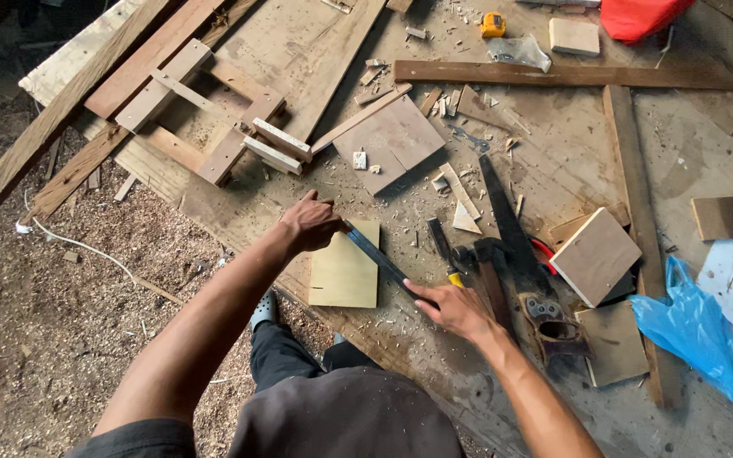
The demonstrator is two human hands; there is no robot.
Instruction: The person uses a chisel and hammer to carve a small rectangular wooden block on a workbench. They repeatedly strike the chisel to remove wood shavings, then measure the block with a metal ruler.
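- Pale wood is what we work on: a small board (344, 276) lies flat near the bench (570, 161) edge, just in front of us.
- Our left hand (311, 223) is curled shut at the far end of a dark metal ruler (377, 253), pinching it at the board's top corner.
- Our right hand (456, 309) lies with fingers half bent over the ruler's near end, pressing it to the bench just right of the board.
- Between our hands the ruler runs slanted across the board's upper right corner.
- Just right of our right hand lie a yellow-handled tool (446, 254) and a saw (515, 246); its handle sits beside our wrist.
- We cannot make out whether the right hand holds anything besides the ruler; its palm is hidden.
- Our legs and the bench's near edge are partly hidden by our arms, and a blue bag (696, 326) lies at the right.
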